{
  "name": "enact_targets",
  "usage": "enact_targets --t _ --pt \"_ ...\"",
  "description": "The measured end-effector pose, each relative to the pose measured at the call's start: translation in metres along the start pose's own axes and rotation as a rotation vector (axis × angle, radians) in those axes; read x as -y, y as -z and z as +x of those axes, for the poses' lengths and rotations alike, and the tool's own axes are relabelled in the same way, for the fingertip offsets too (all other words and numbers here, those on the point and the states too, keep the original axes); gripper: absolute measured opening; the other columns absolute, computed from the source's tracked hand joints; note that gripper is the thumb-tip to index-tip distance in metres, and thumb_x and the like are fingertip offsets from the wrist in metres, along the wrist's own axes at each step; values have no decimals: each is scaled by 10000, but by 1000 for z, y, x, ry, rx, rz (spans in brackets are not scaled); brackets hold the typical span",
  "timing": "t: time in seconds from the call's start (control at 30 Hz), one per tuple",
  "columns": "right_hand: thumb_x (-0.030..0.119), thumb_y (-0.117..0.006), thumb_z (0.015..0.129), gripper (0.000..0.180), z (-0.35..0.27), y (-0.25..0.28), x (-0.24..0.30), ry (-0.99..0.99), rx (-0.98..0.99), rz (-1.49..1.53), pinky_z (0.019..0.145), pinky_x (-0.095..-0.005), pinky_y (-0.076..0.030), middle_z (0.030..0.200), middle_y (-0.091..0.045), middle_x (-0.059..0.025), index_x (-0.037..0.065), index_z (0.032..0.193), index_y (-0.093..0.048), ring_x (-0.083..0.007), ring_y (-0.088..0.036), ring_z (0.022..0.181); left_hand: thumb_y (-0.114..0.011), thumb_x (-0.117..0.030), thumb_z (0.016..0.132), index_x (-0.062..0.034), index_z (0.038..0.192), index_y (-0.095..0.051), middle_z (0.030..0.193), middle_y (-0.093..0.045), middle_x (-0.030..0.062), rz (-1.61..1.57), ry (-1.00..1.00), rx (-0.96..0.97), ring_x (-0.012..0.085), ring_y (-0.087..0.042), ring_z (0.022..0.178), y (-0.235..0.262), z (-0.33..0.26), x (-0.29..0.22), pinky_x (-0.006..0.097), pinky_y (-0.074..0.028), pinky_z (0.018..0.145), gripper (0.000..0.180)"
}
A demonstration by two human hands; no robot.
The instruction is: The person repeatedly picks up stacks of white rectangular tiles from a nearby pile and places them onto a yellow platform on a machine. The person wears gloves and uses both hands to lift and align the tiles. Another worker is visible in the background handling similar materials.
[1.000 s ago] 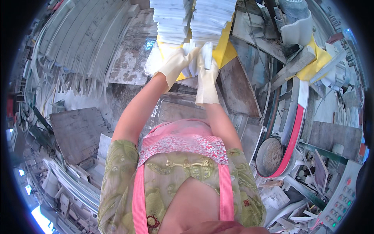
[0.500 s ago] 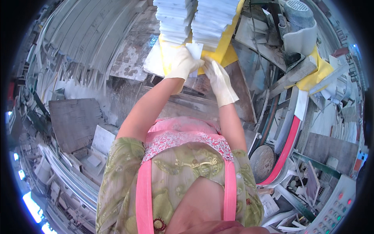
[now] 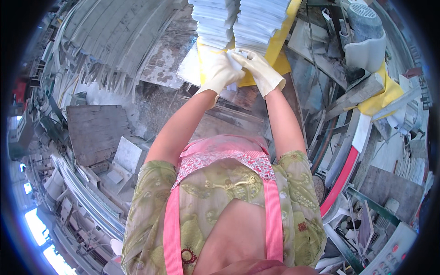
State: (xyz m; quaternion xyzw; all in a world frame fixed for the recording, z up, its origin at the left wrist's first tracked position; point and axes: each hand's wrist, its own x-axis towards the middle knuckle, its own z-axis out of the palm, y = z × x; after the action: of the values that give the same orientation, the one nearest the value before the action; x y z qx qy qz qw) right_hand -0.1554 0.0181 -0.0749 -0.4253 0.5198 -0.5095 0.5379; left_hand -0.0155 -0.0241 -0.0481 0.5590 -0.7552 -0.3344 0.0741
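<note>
Left hand: the gloved left hand [image 3: 219, 69] is up at the foot of the left stack of white slabs [image 3: 214, 20], fingers curled onto a small white piece [image 3: 236, 64] that sits between the two hands; its grip looks closed on that piece, though the glove hides the fingertips.
Right hand: the gloved right hand [image 3: 257, 69] lies flat against the bottom of the right stack of white slabs [image 3: 261, 22], fingers spread and touching the same white piece; whether this grip is pinched shut or only pressing, I cannot tell.
Where the thing is: the white piece is at the base of the two stacks, just above the yellow sheet [image 3: 275, 55] that the stacks stand on.
How it likely handles: judged from its hard, square edges, the slab material is stiff, dense for its size and brittle at the corners; dusty faces would slip on rubber gloves.
Where to hold: by opposite long edges, both palms under the load, away from the corners.
Packages, labels, signs: none readable; the yellow sheet runs under and beside the stacks, a second yellow sheet [image 3: 385, 94] lies at right, a red curved band [image 3: 341, 181] runs lower right.
Nearby: grey stone offcuts [image 3: 98, 133] cover the surface at left.
</note>
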Motion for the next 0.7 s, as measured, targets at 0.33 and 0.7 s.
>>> enact_targets --t 0.33,0.7 --pt "356 -717 936 352 9 -3 -22 69 -15 68 787 -326 -528 1065 -728 -33 60 1123 -753 -117 -630 886 -838 -373 693 16 1317 -556 1162 -678 197 -343 -35 -95 285 -688 1047 -11 -15 4 398 -570 825 787" --pt "328 -604 960 366 -148 106 -11 329 -613 -746 993 -388 -494 1184 -666 -173 109 1233 -708 -345 -642 1096 -821 -395 733 -4 1415 -505 1298 -644 252 13 -154 -198 390 -621 1217 -26 16 44 432 -476 1036 848"
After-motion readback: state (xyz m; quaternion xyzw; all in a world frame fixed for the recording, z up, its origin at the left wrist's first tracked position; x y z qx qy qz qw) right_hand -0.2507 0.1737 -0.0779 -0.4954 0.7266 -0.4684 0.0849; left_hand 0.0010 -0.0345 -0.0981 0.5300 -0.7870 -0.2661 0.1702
